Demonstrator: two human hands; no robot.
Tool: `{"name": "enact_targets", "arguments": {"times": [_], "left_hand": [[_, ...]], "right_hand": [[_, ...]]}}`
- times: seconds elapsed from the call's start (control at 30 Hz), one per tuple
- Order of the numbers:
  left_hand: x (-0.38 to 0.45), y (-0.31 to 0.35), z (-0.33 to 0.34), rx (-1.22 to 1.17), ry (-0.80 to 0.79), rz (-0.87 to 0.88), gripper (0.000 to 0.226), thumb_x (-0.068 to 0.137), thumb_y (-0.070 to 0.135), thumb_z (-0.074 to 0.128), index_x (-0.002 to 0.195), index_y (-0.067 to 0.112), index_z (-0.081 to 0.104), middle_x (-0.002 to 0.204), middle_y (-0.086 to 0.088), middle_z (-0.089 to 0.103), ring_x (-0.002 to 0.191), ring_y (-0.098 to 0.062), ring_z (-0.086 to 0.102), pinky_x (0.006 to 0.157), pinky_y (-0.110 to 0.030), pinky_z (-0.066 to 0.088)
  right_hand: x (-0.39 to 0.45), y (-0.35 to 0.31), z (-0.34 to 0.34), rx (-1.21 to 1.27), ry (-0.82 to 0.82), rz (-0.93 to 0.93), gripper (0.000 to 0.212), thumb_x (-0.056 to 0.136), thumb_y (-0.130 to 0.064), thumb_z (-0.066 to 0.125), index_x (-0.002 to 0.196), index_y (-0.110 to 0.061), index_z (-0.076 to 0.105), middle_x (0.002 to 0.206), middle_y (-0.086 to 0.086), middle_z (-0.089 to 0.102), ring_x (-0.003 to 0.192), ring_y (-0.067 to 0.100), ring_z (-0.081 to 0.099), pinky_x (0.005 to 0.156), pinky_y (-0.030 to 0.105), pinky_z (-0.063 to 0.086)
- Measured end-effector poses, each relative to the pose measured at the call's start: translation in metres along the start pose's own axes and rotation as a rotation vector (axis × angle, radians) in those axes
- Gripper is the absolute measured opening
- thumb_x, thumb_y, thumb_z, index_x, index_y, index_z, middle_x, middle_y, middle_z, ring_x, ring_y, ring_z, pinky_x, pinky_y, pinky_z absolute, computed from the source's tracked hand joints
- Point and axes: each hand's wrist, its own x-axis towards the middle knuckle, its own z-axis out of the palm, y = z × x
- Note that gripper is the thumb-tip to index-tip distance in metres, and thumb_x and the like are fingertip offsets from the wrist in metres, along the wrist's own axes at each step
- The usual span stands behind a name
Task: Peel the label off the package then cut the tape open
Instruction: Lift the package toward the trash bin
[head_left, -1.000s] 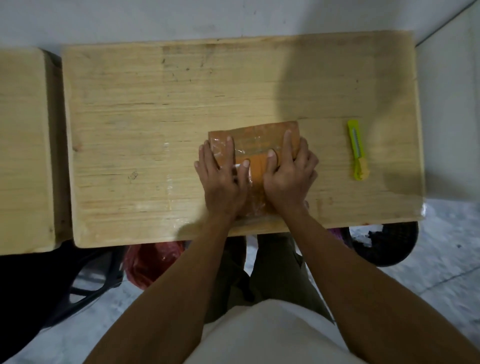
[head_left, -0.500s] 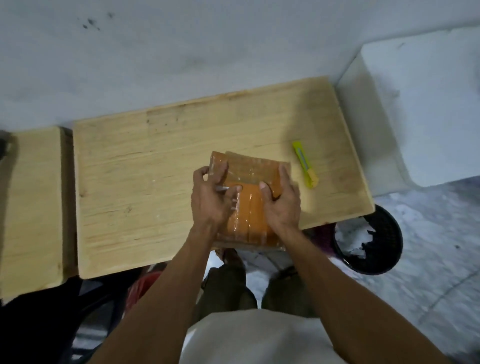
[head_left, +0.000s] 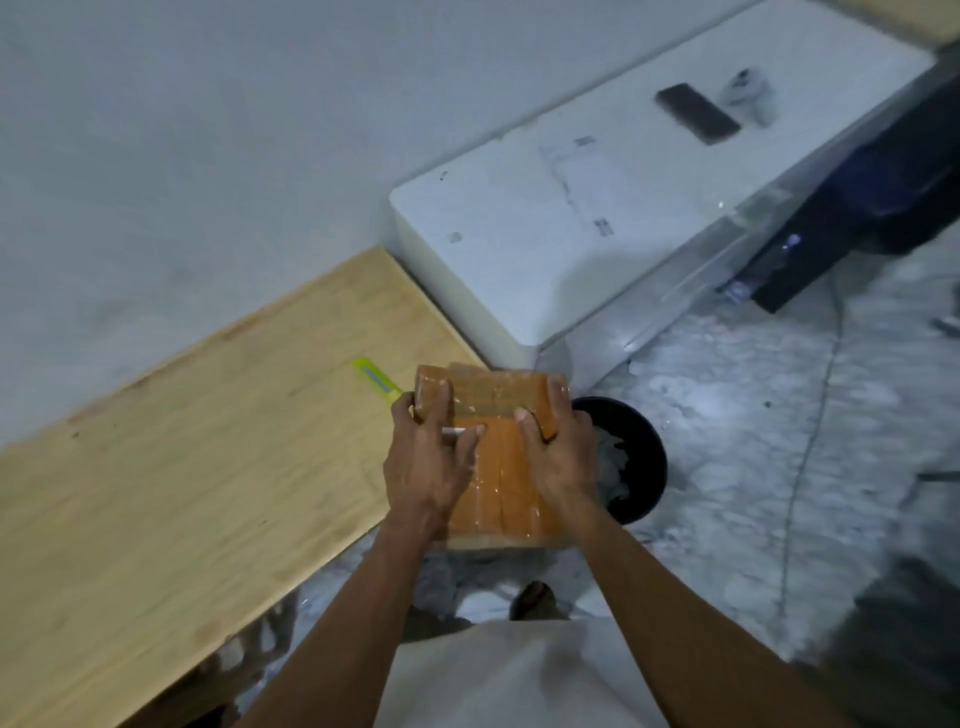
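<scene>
Orange package (head_left: 501, 467), long axis running away from the person, gripped by left hand (head_left: 426, 467) and right hand (head_left: 558, 457).

Wooden table (head_left: 156, 467), black bin (head_left: 644, 457) beside it, white box (head_left: 571, 234) with dark phone (head_left: 697, 113).

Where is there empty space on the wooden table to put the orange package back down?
Most of the wooden table is bare, from the yellow-green cutter toward the near-left edge. The tight spot is its right end, where the cutter lies beside the package held in the left hand and right hand.
</scene>
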Motion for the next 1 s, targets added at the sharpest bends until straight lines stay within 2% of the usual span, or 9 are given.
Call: {"name": "enact_targets", "arguments": {"times": [0.1, 0.23, 0.3, 0.37, 0.5, 0.63, 0.77, 0.87, 1.0], "left_hand": [[-0.009, 0.034, 0.034, -0.037, -0.102, 0.029, 0.067, 0.086, 0.061, 0.060, 0.146, 0.036, 0.041, 0.148, -0.006, 0.028, 0.111, -0.032, 0.062, 0.084, -0.048, 0.056], [-0.018, 0.071, 0.064, -0.062, -0.235, 0.086, 0.067, 0.089, 0.054, 0.061, 0.148, 0.031, 0.039, 0.151, -0.009, 0.025, 0.117, -0.031, 0.058, 0.092, -0.036, 0.046], [-0.019, 0.080, 0.075, -0.051, -0.309, 0.085, 0.069, 0.088, 0.056, 0.061, 0.149, 0.034, 0.036, 0.153, -0.007, 0.023, 0.126, -0.032, 0.050, 0.100, -0.042, 0.043], [-0.016, 0.082, 0.086, -0.049, -0.376, 0.112, 0.073, 0.085, 0.062, 0.061, 0.148, 0.039, 0.033, 0.153, -0.006, 0.024, 0.130, -0.033, 0.045, 0.104, -0.049, 0.043], [-0.007, 0.081, 0.100, 0.044, -0.541, 0.177, 0.081, 0.082, 0.056, 0.069, 0.150, 0.037, 0.030, 0.155, -0.007, 0.025, 0.131, -0.030, 0.044, 0.102, -0.044, 0.041], [0.005, 0.080, 0.113, 0.098, -0.595, 0.163, 0.074, 0.081, 0.059, 0.068, 0.145, 0.039, 0.037, 0.155, -0.005, 0.026, 0.132, -0.029, 0.045, 0.103, -0.046, 0.040], [0.017, 0.079, 0.127, 0.103, -0.629, 0.174, 0.072, 0.082, 0.055, 0.070, 0.144, 0.038, 0.039, 0.154, -0.006, 0.026, 0.131, -0.028, 0.045, 0.104, -0.044, 0.040], [0.031, 0.081, 0.143, 0.106, -0.700, 0.176, 0.073, 0.083, 0.051, 0.071, 0.145, 0.035, 0.037, 0.152, -0.009, 0.028, 0.133, -0.030, 0.043, 0.107, -0.043, 0.038], [0.054, 0.077, 0.176, 0.152, -0.811, 0.130, 0.078, 0.082, 0.049, 0.072, 0.148, 0.032, 0.033, 0.150, -0.011, 0.033, 0.128, -0.028, 0.047, 0.102, -0.033, 0.038]], "right_hand": [[-0.003, 0.041, -0.033, -0.005, 0.045, 0.082, 0.066, 0.095, -0.062, 0.040, 0.153, -0.041, 0.015, 0.131, 0.014, 0.048, 0.114, 0.033, 0.055, 0.092, 0.041, 0.047], [-0.016, 0.090, -0.063, 0.075, 0.023, 0.148, 0.077, 0.092, -0.058, 0.050, 0.154, -0.042, 0.008, 0.145, 0.017, 0.041, 0.128, 0.036, 0.048, 0.105, 0.051, 0.043], [-0.025, 0.106, -0.070, 0.078, 0.003, 0.207, 0.080, 0.090, -0.063, 0.048, 0.152, -0.047, -0.001, 0.151, 0.015, 0.033, 0.134, 0.035, 0.043, 0.107, 0.053, 0.040], [-0.033, 0.115, -0.073, 0.081, 0.056, 0.251, 0.079, 0.090, -0.064, 0.047, 0.152, -0.046, 0.000, 0.149, 0.013, 0.037, 0.130, 0.032, 0.046, 0.105, 0.051, 0.042], [-0.036, 0.121, -0.071, 0.130, 0.180, 0.369, 0.080, 0.089, -0.061, 0.053, 0.154, -0.038, 0.012, 0.128, 0.010, 0.053, 0.115, 0.028, 0.056, 0.095, 0.040, 0.046], [-0.030, 0.131, -0.063, 0.125, 0.149, 0.448, 0.079, 0.091, -0.057, 0.054, 0.155, -0.036, 0.014, 0.129, 0.010, 0.052, 0.118, 0.026, 0.055, 0.097, 0.035, 0.044], [-0.024, 0.136, -0.052, 0.116, 0.082, 0.488, 0.075, 0.092, -0.058, 0.051, 0.154, -0.038, 0.014, 0.133, 0.011, 0.048, 0.119, 0.029, 0.054, 0.098, 0.041, 0.046], [-0.011, 0.144, -0.048, 0.123, 0.101, 0.562, 0.074, 0.093, -0.058, 0.049, 0.155, -0.034, 0.017, 0.133, 0.012, 0.051, 0.120, 0.029, 0.054, 0.100, 0.043, 0.045], [0.023, 0.170, -0.050, 0.143, 0.069, 0.604, 0.075, 0.093, -0.053, 0.052, 0.156, -0.027, 0.021, 0.136, 0.013, 0.055, 0.122, 0.030, 0.055, 0.104, 0.040, 0.043]]}}
